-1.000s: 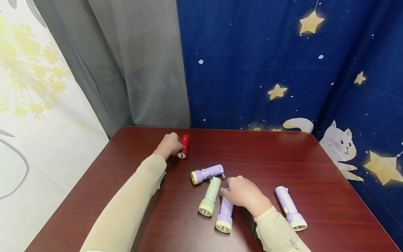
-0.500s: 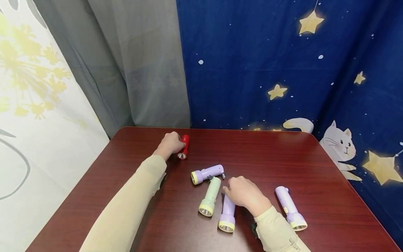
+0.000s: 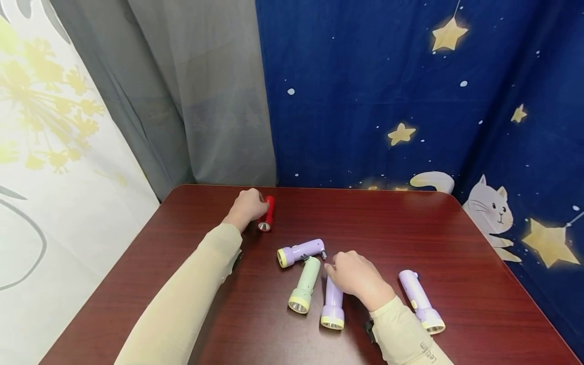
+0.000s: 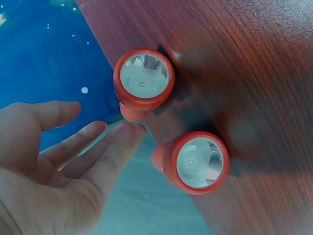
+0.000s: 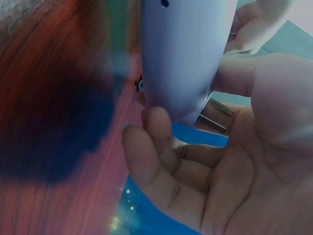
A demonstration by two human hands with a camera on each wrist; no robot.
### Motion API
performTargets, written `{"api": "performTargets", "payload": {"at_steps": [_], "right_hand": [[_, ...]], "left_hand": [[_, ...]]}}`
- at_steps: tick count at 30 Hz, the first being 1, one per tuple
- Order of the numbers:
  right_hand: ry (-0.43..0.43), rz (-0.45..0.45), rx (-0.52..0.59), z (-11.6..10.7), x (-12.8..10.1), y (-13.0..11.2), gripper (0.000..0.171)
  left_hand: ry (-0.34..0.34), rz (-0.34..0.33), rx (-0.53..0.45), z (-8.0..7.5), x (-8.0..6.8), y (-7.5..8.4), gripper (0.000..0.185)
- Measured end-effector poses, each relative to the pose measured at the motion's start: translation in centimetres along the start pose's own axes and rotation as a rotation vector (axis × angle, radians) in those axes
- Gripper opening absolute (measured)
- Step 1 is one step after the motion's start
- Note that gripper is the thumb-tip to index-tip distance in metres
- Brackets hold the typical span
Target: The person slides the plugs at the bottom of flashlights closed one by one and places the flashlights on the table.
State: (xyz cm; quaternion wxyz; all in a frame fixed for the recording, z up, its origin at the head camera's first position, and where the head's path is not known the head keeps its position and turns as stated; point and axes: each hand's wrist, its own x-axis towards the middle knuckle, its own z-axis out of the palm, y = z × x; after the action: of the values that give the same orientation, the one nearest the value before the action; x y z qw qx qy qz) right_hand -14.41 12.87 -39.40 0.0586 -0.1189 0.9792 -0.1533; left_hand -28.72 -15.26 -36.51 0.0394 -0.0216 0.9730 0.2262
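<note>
My left hand (image 3: pixel 247 207) lies beside a red flashlight (image 3: pixel 267 214) at the table's far left. In the left wrist view its fingers (image 4: pixel 105 147) are straight, with their tips right by the flashlight's body. That view shows two red lens heads (image 4: pixel 143 81) (image 4: pixel 197 161), while the head view shows only one. My right hand (image 3: pixel 357 278) grips the tail end of a purple flashlight (image 3: pixel 332 309) lying on the table. Its fingers (image 5: pixel 151 161) curl under the purple body (image 5: pixel 183 54), and two metal prongs (image 5: pixel 215 115) stick out at the tail.
A second purple flashlight (image 3: pixel 301 252) and a green one (image 3: pixel 304 284) lie just left of my right hand. A third purple flashlight (image 3: pixel 421 300) lies to its right. The dark red table (image 3: pixel 410 228) is backed by a grey curtain (image 3: pixel 196 101) and a blue starry cloth (image 3: pixel 388 91).
The purple flashlight in my right hand has swung and slid a little to the right and forward, from slanted to nearly straight. The left hand and red flashlight have stayed put.
</note>
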Motion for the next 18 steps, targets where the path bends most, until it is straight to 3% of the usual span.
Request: {"api": "performTargets", "payload": {"at_steps": [4, 10, 14, 18], "right_hand": [[0.040, -0.003, -0.007, -0.2, 0.2, 0.0, 0.025], [0.072, 0.005, -0.005, -1.2, 0.5, 0.0, 0.026], [0.104, -0.003, 0.023, -2.3, 0.6, 0.0, 0.030], [0.142, -0.006, 0.066, -3.5, 0.5, 0.1, 0.035]], "left_hand": [[0.051, 0.027, -0.002, 0.1, 0.0, 0.0, 0.031], [0.204, 0.081, -0.075, 0.1, -0.8, 0.7, 0.027], [0.309, 0.177, -0.107, -0.1, -1.7, 1.5, 0.022], [0.337, 0.279, -0.136, 0.0, -2.6, 2.9, 0.021]]}}
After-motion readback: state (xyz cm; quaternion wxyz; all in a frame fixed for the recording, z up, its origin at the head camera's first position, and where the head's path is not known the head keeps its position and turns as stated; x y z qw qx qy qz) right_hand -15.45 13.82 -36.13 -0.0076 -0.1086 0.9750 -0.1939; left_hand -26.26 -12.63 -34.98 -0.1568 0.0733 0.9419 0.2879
